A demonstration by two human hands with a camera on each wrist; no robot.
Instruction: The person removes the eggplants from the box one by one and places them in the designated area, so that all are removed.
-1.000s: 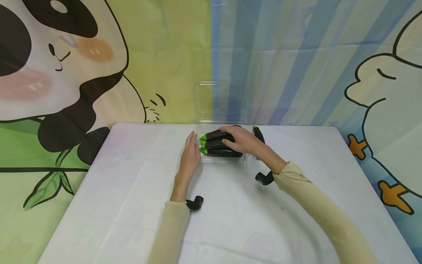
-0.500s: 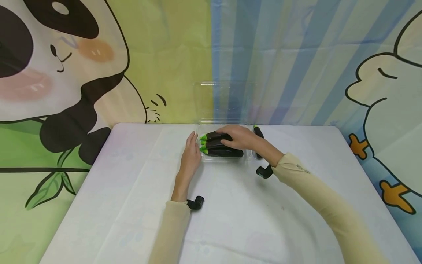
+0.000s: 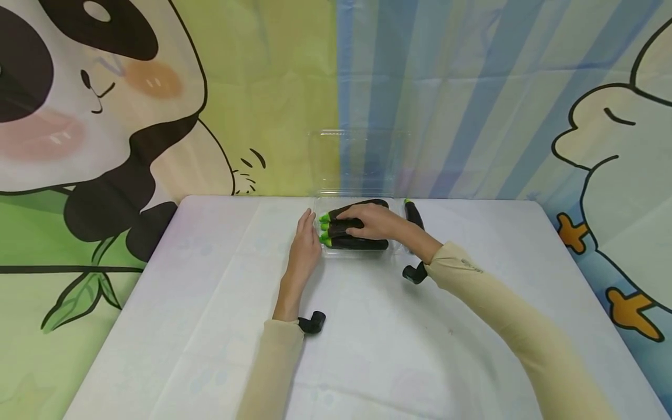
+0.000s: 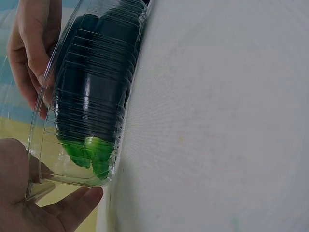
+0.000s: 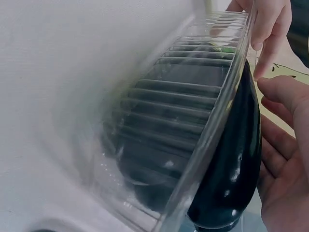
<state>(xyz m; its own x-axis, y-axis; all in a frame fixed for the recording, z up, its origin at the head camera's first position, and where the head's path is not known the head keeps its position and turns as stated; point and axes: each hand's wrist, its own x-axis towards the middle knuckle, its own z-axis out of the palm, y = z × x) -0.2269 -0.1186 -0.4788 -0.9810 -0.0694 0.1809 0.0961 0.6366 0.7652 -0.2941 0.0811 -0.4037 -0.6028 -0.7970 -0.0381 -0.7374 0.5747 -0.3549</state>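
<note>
A clear plastic clamshell box (image 3: 349,255) lies at the table's far edge. Several dark eggplants with green caps are side by side in it: a front eggplant (image 3: 359,242), a middle eggplant (image 3: 338,228) and a back eggplant (image 3: 379,202). My right hand (image 3: 375,222) reaches in from the right, thumb and fingers astride the middle eggplant, gripping it. The front eggplant (image 5: 231,159) hides part of that hold in the right wrist view. With extended fingers, my left hand (image 3: 303,251) touches the box's left end; in the left wrist view its fingertips (image 4: 82,205) rest against the end wall.
Another eggplant (image 3: 413,214) lies on the table just right of the box. The box's clear lid (image 3: 362,163) stands raised against the printed backdrop (image 3: 294,87). A white cloth (image 3: 210,326) covers the table.
My right hand has shifted left over the eggplants, from the back one to the middle one, uncovering the back eggplant's right end. My left hand has stayed at the box's left end.
</note>
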